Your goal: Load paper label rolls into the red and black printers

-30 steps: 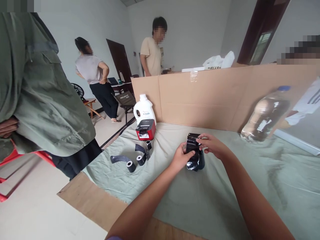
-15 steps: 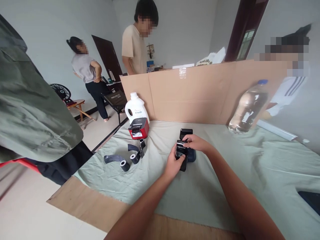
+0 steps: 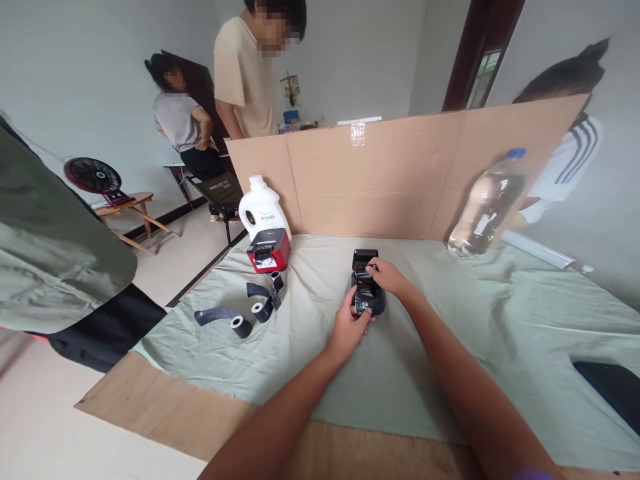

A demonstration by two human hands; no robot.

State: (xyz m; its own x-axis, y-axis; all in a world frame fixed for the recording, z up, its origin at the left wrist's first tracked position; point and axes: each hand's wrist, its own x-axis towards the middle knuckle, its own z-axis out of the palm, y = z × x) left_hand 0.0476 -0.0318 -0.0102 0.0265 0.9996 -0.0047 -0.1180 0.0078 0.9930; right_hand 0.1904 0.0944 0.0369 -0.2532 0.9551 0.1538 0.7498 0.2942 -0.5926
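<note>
A small dark device point(image 3: 379, 303) sits on the cloth, its black rear part point(image 3: 365, 254) standing up behind. Over it lies a glossy black strip point(image 3: 367, 290) whose exact kind I cannot make out. My left hand point(image 3: 349, 327) grips the strip's near end between thumb and fingers. At the far end, my right hand point(image 3: 390, 277) pinches the strip beside the rear part. To the left lie several black rolls point(image 3: 241, 327) with white cores, some with a loose black tail point(image 3: 215, 315). A red and black label printer point(image 3: 270, 251) stands behind them.
A white jug point(image 3: 263, 207) stands behind the printer, against a cardboard screen point(image 3: 370, 180). At right are a large water bottle point(image 3: 487, 203), a white tube point(image 3: 537, 249) and a dark flat object point(image 3: 610, 393). Several people stand around the table, one close at left point(image 3: 55, 247).
My left hand has brought the strip's near end up over the device, where it earlier hung lower and closer to me. My right hand stays at the far end. The view has shifted slightly.
</note>
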